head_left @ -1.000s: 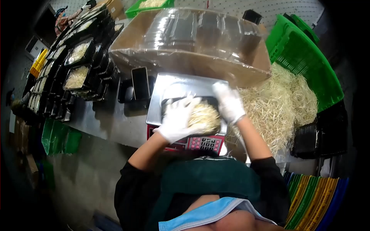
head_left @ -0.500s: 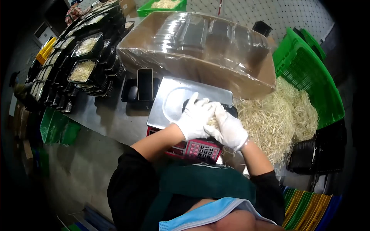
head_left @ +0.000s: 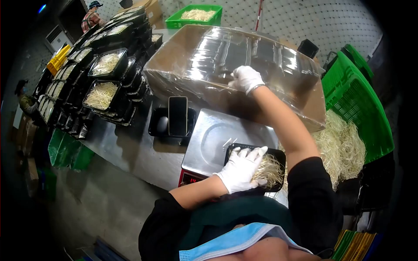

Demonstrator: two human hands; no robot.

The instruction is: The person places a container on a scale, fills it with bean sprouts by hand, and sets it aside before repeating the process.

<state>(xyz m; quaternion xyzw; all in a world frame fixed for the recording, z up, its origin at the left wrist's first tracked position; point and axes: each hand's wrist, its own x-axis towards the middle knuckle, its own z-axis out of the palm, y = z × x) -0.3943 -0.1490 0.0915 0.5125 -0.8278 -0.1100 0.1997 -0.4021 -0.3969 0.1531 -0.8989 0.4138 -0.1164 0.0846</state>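
Note:
My left hand [head_left: 243,170], in a white glove, lies over a black plastic tray [head_left: 278,186] of bean sprouts [head_left: 269,172]. Its fingers are stretched out, pressing on the sprouts. The tray rests at the right side of the metal scale plate [head_left: 213,135], where a few loose sprouts lie. My gloved right hand [head_left: 247,79] is above the near side of a cardboard box [head_left: 196,93] lined with clear film. Inside the box are stacks of clear plastic lids [head_left: 235,50]. The right fingers are curled in; whatever they may grip is hidden.
Filled trays [head_left: 102,95] stand in tall stacks to the left. A phone [head_left: 177,115] leans in a small black tray. Loose sprouts [head_left: 342,145] are heaped at right beside a tipped green crate [head_left: 361,104]. Another green crate [head_left: 174,21] stands behind. Two people are at far left.
My right hand has left the tray and moved up to the lid box. My left hand stays on the tray, its fingers now over the sprouts. The whole view has shifted slightly.

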